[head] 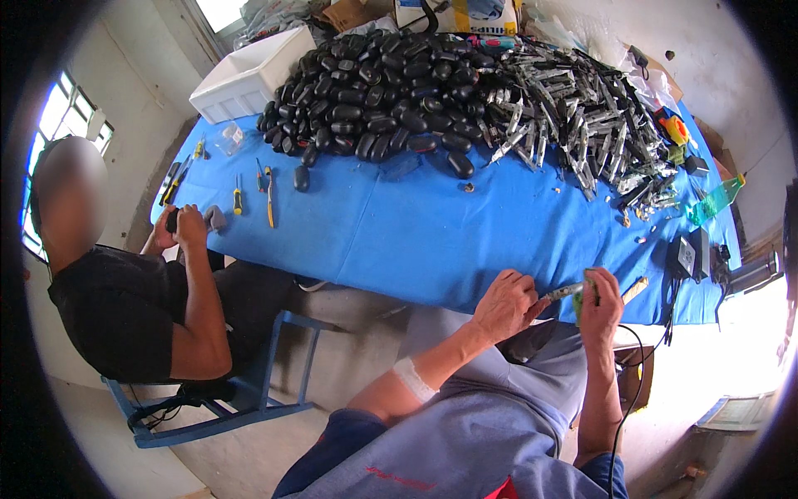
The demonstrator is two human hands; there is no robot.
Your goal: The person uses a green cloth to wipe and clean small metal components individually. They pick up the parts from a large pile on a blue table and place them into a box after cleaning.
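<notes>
Near the table's front edge, my left hand (508,304) grips one end of a slim electronic part (563,291), silvery and partly clear. My right hand (603,305) pinches a green scouring pad or cloth (578,307) against the part's other end. Both hands are close together over my lap. Similar slim parts lie in a large heap (580,125) farther back on the blue tablecloth (436,231). Left of that heap is a pile of rounded black plastic cases (374,100); one black case (461,165) lies at its front edge.
At left, a seated person (131,299) holds a small black object. Screwdrivers (237,198) and a toothbrush (269,198) lie nearby. A white foam box (249,75) stands behind. At right are a green bottle (716,201), a tape dispenser (674,130) and black corded devices (682,256).
</notes>
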